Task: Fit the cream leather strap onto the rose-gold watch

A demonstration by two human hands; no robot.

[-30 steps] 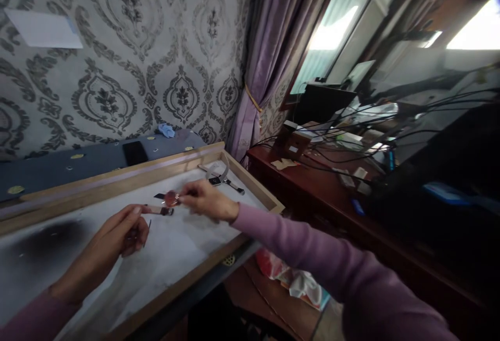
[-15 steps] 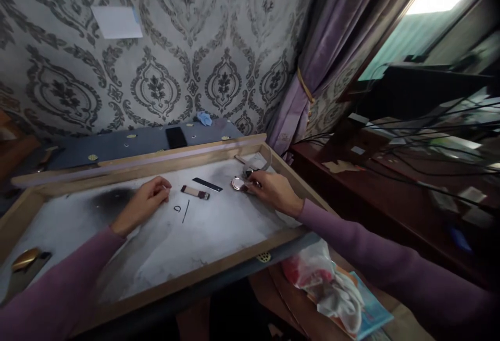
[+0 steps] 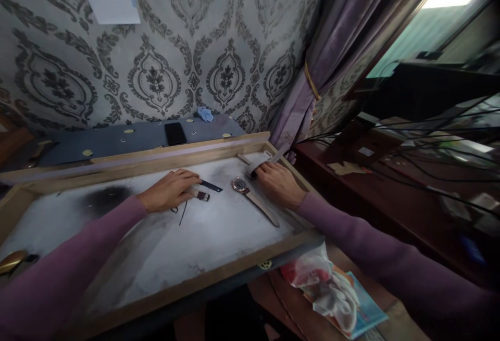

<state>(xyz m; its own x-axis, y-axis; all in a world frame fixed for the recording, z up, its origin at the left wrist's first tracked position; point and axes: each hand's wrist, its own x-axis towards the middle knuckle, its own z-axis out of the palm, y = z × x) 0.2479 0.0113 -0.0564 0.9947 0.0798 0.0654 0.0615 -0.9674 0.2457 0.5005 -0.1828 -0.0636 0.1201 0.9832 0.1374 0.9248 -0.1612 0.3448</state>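
My left hand is over the short strap piece with a buckle, its fingers bent together around the strap's left end and by the dark flat strip. My right hand has its fingers closed at a pale strap-like item with a dark part near the tray's right back corner. Between the hands lies a round watch, dial up, with one strap half stretching toward the front. A thin black piece rests below the buckled strap.
The wooden-rimmed tray has a white floor. Behind it are a black phone and a blue crumpled cloth. A gold-coloured object is at the left. A plastic bag sits beyond the front rim.
My right hand has let go of the watch, which now lies dial up, and moved to the pale item. My left hand has moved right onto the buckled strap. The view has shifted slightly.
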